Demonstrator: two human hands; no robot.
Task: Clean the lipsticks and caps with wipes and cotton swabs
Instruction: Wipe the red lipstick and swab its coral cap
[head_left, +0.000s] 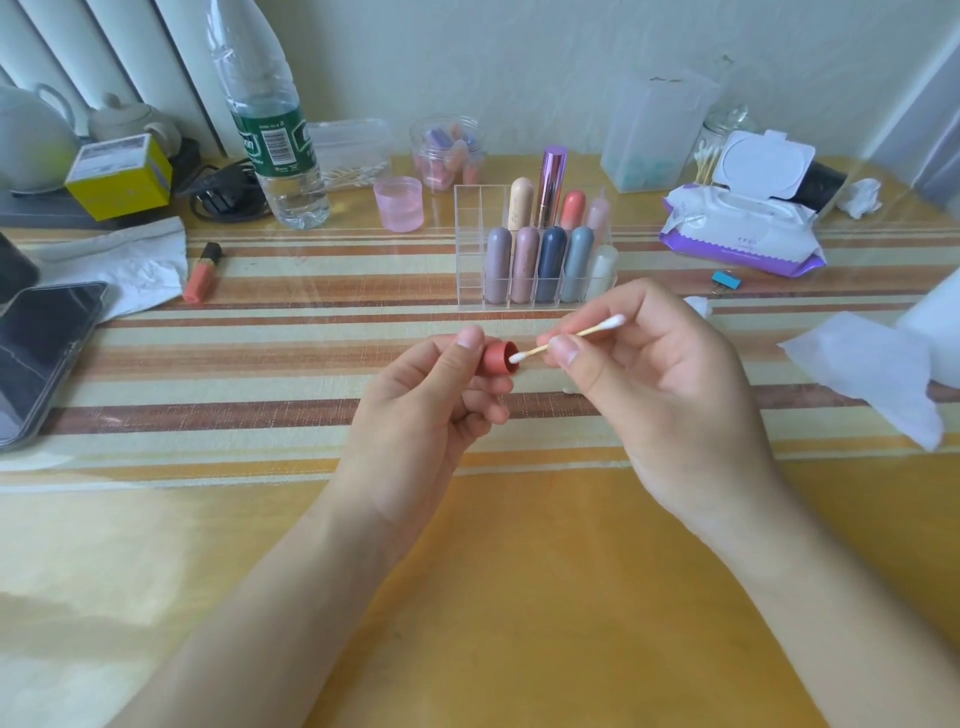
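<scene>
**Swab meets cap at the table's centre**

The small red cap (500, 358) is pinched in the left hand (436, 395), thumb on top and curled fingers beneath. Its open mouth is turned sideways toward the other hand, so that the inside can be reached. The cotton swab (571, 338) is held in the right hand (649, 384), gripped mid-stick between thumb and fingertips like a pen. Its near white tip is set right at the cap's rim. Whether the tip is inside cannot be told.

Both are held up over the striped table (260, 364), close to the body, where fine control is likely easiest.

Behind, capped lipsticks are stood upright in the clear organizer (467, 244). An uncapped orange lipstick (202, 273) is laid beside a white tissue (119, 265) at far left, probably this cap's partner. The wipes pack (737, 228) is left flipped open at right, within reach.

The inner wall is judged to be the job in hand.
</scene>
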